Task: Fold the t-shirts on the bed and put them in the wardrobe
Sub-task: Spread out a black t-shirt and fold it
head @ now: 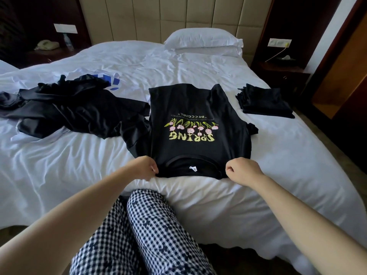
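The left hand point(148, 168) and right hand point(241, 170) each pinch a shoulder of the t-shirt point(198, 116), so pulling evenly should smooth it flat on the bed point(198, 197) before folding.

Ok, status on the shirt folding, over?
Left hand and right hand each pinch a shoulder of the SPRING t-shirt, flat on the bed. Folded stack to its right. Unfolded heap against its left side, nothing blocking.
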The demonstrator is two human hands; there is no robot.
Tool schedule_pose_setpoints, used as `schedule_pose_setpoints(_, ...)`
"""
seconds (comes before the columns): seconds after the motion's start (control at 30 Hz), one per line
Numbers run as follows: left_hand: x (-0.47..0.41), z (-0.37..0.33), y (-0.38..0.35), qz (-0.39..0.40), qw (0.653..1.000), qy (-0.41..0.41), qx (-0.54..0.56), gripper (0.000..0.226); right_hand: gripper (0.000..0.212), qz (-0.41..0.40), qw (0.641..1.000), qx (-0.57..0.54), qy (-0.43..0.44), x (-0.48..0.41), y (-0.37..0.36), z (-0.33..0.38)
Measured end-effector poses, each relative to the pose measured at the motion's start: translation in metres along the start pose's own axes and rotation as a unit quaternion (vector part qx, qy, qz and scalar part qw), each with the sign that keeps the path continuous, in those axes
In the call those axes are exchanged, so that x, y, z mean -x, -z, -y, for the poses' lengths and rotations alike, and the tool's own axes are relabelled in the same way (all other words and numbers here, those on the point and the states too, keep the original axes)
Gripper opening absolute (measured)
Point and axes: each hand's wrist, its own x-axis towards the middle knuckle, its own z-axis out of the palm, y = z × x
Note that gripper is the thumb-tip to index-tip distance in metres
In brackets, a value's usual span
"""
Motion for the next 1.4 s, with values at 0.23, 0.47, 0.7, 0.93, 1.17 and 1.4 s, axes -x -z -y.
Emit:
schedule_pose_setpoints(0.23, -0.001, 0.011, 0.021, -0.135, 0.989, -0.003, 0.059, 0.018, 0.029, -0.081, 0.993, 0.005, 0.085, -0.035, 0.015, 0.046)
schedule_pose_setpoints(0.47, -0.017, 0.049, 0.057, -0.208, 0.974, 0.041, 0.078, 0.021, 0.037, -0.047, 0.978, 0.001, 0.205, -0.107, 0.034, 0.125)
schedule_pose_setpoints(0.7, -0.062, 0.099, 0.092, -0.269, 0.953, 0.098, 0.098, 0.027, 0.038, -0.037, 0.965, -0.033, 0.256, -0.201, 0.049, 0.203)
schedule_pose_setpoints(0.93, -0.104, 0.124, 0.095, -0.333, 0.935, 0.120, 0.012, 0.042, 0.035, -0.016, 0.969, -0.118, 0.215, -0.286, 0.034, 0.258)
schedule_pose_setpoints(1.17, -0.127, 0.136, 0.079, -0.297, 0.944, 0.140, -0.024, 0.075, 0.054, 0.015, 0.980, -0.129, 0.148, -0.323, 0.003, 0.278)
schedule_pose_setpoints(1.4, -0.125, 0.134, 0.085, -0.285, 0.945, 0.136, 0.079, 0.071, 0.048, 0.026, 0.963, -0.254, 0.087, -0.318, 0.012, 0.283)
